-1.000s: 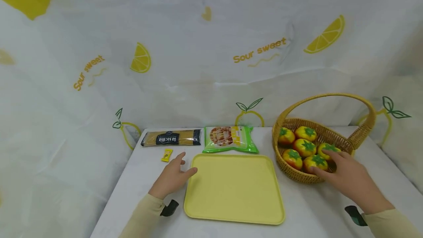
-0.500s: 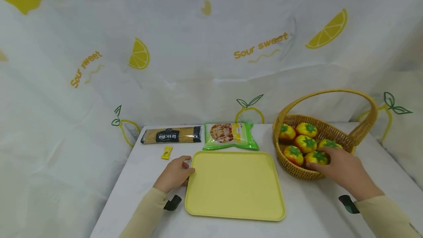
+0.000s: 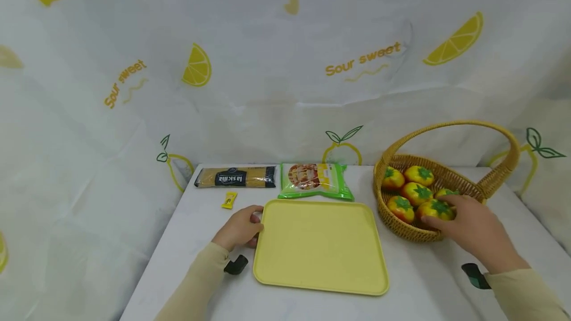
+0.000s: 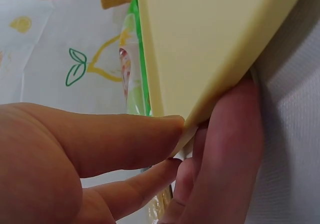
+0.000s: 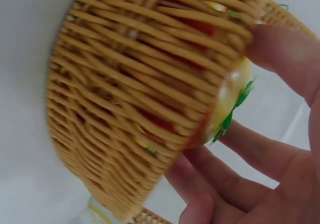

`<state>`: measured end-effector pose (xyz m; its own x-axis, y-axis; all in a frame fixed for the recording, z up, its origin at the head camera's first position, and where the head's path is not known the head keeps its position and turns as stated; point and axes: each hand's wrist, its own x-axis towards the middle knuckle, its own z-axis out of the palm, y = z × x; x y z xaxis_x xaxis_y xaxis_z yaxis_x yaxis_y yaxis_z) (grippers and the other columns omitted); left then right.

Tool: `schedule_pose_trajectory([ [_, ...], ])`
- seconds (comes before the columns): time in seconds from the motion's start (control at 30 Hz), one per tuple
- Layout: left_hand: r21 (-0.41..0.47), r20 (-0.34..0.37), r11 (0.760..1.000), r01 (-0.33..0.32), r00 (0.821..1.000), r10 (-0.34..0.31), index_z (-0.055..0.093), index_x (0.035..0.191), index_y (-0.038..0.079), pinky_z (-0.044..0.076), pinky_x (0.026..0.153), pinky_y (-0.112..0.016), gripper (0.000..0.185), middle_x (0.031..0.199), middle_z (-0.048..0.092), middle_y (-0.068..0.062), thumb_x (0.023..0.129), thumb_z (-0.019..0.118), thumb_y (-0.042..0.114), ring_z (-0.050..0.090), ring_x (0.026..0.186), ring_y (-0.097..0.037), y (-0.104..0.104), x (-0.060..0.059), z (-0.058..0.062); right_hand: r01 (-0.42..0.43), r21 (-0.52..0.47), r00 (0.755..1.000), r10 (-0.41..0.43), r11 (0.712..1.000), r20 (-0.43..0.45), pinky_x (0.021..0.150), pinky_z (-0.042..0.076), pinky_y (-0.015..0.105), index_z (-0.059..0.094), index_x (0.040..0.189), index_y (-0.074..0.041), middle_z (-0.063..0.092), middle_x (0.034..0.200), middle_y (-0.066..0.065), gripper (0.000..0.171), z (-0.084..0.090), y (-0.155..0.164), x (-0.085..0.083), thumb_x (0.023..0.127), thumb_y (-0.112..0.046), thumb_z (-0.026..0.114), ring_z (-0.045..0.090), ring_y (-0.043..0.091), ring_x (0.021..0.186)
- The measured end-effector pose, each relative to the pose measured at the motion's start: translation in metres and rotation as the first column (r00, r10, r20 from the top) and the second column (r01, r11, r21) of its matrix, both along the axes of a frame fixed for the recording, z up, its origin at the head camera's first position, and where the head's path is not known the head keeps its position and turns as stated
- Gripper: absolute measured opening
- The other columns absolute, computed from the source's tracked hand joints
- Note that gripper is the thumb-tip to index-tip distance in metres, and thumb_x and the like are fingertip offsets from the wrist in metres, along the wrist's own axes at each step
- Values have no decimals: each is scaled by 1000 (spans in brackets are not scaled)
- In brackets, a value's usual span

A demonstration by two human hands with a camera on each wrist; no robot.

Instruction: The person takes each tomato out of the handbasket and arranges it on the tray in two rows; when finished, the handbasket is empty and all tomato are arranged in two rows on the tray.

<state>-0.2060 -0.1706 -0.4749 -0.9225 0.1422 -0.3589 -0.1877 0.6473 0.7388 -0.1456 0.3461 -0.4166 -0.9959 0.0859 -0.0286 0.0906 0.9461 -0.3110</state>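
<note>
Left hand (image 3: 240, 226): I see its fingers curled, pinching.
Right hand (image 3: 473, 228): my arm outstretched, fingers cupped.

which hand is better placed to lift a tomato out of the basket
The right hand: its fingers already curl round the front tomato in the wicker basket. The left hand is across the table, pinching the yellow tray at its edge.

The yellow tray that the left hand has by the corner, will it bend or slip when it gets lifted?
The yellow tray looks like rigid moulded plastic, so it probably stays flat. Its smooth surface could slip, but the left hand pinches the corner above and below. It carries nothing, so it is likely light, though one-corner lifting may tilt it.
</note>
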Motion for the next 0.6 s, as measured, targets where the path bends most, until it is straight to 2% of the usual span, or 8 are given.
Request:
schedule_pose_trajectory([
  [0.2,7,24,1000,-12,1000,12,54,157,16,65,64,-30,59,118,63,-11,101,70,11,69,83,-19,-4,-2,2,-2,-33,997,-1,999,-77,88,49,78,55,146,10,50,143,46,102,13,-13,8,89,-72,75,54,64,119],
  [0.33,13,11,1000,-1,1000,1,54,158,15,65,63,-30,58,117,63,-11,101,69,11,69,83,-19,-5,-3,2,-11,-62,991,3,998,-131,88,48,79,56,148,4,50,146,42,96,25,-31,14,90,-71,75,53,63,121],
  [0.47,32,6,999,19,1000,-19,54,157,15,65,63,-30,58,116,62,-11,101,68,12,69,84,-19,-3,-3,-1,-52,-99,979,31,994,-203,90,48,77,60,148,-1,54,145,38,88,33,-53,18,90,-64,80,55,59,123],
  [0.6,34,7,999,23,1000,-24,53,158,16,65,61,-31,59,116,62,-11,101,68,12,70,84,-19,-2,-3,-3,-119,-135,965,82,984,-251,90,52,71,63,147,-5,60,143,33,82,34,-80,14,89,-61,82,60,53,121],
])
